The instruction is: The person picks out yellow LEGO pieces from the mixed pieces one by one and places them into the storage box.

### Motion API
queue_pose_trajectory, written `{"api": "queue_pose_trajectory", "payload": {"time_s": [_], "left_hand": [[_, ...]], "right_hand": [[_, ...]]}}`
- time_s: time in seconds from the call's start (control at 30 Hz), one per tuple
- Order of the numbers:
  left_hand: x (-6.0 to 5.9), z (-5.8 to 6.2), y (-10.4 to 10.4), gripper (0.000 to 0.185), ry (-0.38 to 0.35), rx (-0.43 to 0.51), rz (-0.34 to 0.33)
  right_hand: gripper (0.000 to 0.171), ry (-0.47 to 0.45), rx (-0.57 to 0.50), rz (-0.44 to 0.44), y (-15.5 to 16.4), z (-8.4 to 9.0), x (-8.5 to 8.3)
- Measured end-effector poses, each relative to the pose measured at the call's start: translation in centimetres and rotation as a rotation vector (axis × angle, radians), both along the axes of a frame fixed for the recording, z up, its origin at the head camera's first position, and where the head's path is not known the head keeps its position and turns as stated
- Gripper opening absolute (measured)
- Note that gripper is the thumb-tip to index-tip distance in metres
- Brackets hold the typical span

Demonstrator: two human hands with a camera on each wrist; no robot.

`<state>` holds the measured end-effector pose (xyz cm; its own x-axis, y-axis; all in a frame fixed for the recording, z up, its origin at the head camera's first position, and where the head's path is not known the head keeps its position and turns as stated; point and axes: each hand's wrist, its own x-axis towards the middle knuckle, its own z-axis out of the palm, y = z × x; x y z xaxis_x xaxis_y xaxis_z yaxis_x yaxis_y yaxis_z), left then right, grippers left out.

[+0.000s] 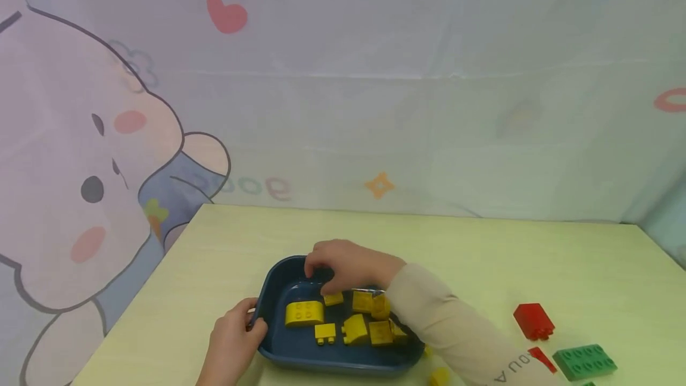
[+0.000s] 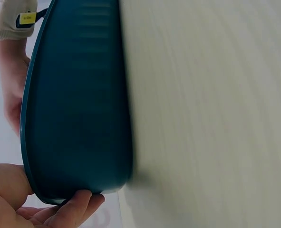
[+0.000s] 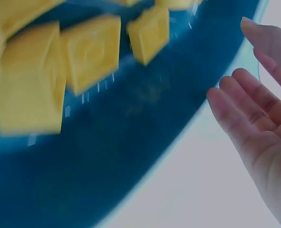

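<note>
My left grip (image 1: pixel 236 332) clamps the near-left rim of the blue tray (image 1: pixel 278 282); my right grip (image 1: pixel 343 264) hovers inside the far end, fingers apart and relaxed, holding nothing. The tabletop (image 1: pixel 482 255) carries the tray near its front edge. Yellow bricks (image 1: pixel 304 313) lie in the tray. A red brick (image 1: pixel 533 320) and a green plate (image 1: pixel 584 361) sit well apart to the right.

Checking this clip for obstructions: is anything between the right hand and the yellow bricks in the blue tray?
Nothing visible. The right hand hovers open over the far side of the blue tray, directly above the yellow bricks, with only open space beneath it. The left hand grips the tray's left rim, clear of the bricks.
</note>
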<state>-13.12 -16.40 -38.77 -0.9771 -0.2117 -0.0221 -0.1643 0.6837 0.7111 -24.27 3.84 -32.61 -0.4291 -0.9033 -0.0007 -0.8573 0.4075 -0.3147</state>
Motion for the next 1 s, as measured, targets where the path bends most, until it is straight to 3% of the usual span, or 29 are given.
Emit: {"api": "queue_pose_trajectory", "payload": {"time_s": [0.17,0.33,0.6,0.8,1.0], "left_hand": [[0.0,0.1,-0.1,0.037,-0.023,-0.008,0.011],[0.1,0.0,-0.2,0.037,-0.035,-0.008,0.015],[0.1,0.1,-0.3,0.037,-0.047,-0.009,0.016],[0.1,0.1,-0.3,0.037,-0.021,0.000,0.006],[0.1,-0.1,-0.2,0.037,-0.022,0.003,0.014]], "right_hand": [[0.027,0.035,-0.023,-0.011,3.0,2.0,-0.1],[0.027,0.026,0.006,-0.083,6.3,3.3,0.7],[0.027,0.021,-0.010,-0.042,11.5,5.0,4.8],[0.031,0.002,-0.027,-0.003,15.8,4.3,8.4],[0.030,0.002,-0.141,0.040,20.8,1.3,10.4]]}}
